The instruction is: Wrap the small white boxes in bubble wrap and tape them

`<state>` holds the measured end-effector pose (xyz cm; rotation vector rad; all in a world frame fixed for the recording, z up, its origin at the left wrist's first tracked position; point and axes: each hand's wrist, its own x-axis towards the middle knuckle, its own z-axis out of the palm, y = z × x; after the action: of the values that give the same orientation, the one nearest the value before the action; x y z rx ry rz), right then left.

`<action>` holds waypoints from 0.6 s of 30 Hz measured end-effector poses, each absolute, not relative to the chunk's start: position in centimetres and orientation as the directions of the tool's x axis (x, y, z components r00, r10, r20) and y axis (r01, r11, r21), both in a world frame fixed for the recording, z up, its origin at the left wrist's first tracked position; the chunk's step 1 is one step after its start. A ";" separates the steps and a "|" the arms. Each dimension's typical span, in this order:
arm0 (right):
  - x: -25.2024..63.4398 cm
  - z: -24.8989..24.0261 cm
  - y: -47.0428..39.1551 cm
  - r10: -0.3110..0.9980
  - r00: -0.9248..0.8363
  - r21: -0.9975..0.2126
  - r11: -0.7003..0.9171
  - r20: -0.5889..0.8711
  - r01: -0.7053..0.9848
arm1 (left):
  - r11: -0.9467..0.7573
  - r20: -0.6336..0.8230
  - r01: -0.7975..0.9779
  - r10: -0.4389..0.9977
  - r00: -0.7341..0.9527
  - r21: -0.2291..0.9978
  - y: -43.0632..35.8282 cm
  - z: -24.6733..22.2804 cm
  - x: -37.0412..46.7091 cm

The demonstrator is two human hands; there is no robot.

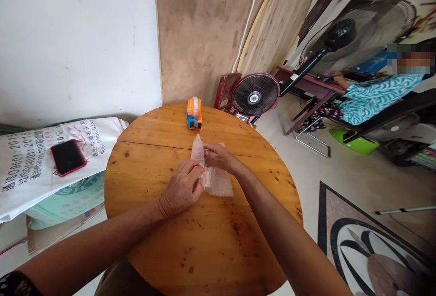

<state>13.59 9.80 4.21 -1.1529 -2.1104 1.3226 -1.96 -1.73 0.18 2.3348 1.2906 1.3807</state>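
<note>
A sheet of clear bubble wrap (220,182) lies over the middle of the round wooden table (211,250), with a small pale item (206,178) on it, partly covered. My left hand (182,187) is closed at the sheet's left edge, its fingers pinching the wrap beside that item. On the far side, my right hand (220,157) curls its fingers around a raised fold of the wrap. The fingertips of my right hand are partly hidden by the film. Beyond both hands stands an orange and blue tape dispenser (194,116) with a roll of clear tape.
Left of the table, a phone with a red case (68,157) rests on white printed sacks (105,134). A small round fan (254,98) stands behind the table. At the right are a large fan (354,37) and a seated person in a patterned top (378,93).
</note>
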 end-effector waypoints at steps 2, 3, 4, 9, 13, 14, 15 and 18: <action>12.8 3.7 11.2 0.852 -0.507 -0.907 0.102 -0.134 0.410 | -0.617 0.647 0.608 0.733 0.212 0.500 -1.7 0.2 -2.0; 12.5 3.5 11.8 0.872 -0.469 -0.916 0.066 -0.140 0.396 | -0.616 0.645 0.609 0.734 0.214 0.499 -1.7 0.2 -2.0; 12.4 3.3 12.2 0.889 -0.434 -0.924 0.035 -0.145 0.382 | -0.616 0.642 0.610 0.735 0.218 0.498 -1.7 0.2 -2.0; 13.0 3.2 12.7 0.925 -0.360 -0.931 0.021 -0.120 0.363 | -0.617 0.629 0.619 0.738 0.242 0.486 -1.7 0.2 -2.1; 14.8 4.2 10.4 0.923 -0.382 -0.905 0.190 0.033 0.381 | -0.632 0.653 0.633 0.714 0.251 0.448 -1.6 0.0 -2.1; 15.3 4.4 9.5 0.912 -0.401 -0.877 0.257 0.082 0.406 | -0.635 0.660 0.636 0.708 0.251 0.439 -1.6 0.0 -2.1; 15.8 4.6 8.5 0.897 -0.424 -0.840 0.325 0.128 0.435 | -0.637 0.665 0.639 0.703 0.252 0.431 -1.6 0.0 -2.1; 17.2 4.5 5.7 0.864 -0.453 -0.731 0.454 0.221 0.510 | -0.643 0.674 0.645 0.692 0.259 0.412 -1.6 0.1 -2.2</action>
<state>17.20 5.72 4.47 -1.1418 -2.1230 0.7893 -2.18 -1.60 0.09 2.4501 1.3024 1.3573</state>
